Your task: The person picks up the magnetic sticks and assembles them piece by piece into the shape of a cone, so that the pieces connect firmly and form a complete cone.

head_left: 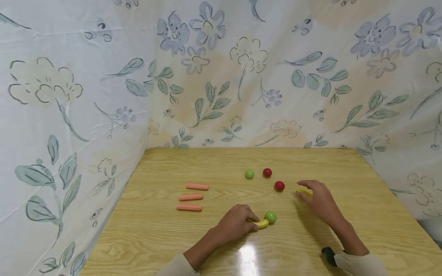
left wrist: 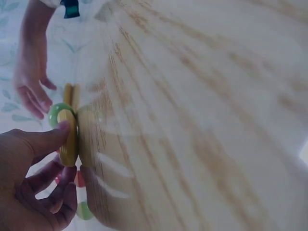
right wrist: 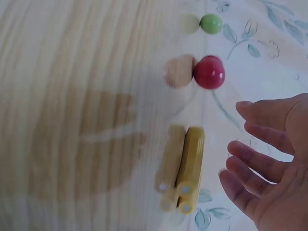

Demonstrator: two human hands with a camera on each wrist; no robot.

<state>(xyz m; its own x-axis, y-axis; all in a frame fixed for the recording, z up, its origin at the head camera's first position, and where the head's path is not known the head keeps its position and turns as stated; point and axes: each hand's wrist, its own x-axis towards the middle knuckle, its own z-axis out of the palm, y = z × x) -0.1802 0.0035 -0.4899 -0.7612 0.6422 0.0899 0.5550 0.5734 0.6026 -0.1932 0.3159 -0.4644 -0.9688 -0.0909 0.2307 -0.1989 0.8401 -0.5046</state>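
My left hand pinches a yellow banana-shaped piece between thumb and fingers, low over the table. Right beside the piece's far end is a green ball; in the left wrist view the held piece overlaps the green ball. My right hand hovers with parted fingers by more yellow, partly covered by it in the head view. The right wrist view has ridged yellow pieces lying close together on the table, apart from the right hand.
Two red balls and a second green ball are farther back on the wooden table. Several orange-pink sticks lie in a stack of rows at left. A dark object is at the right sleeve. Floral cloth hangs behind.
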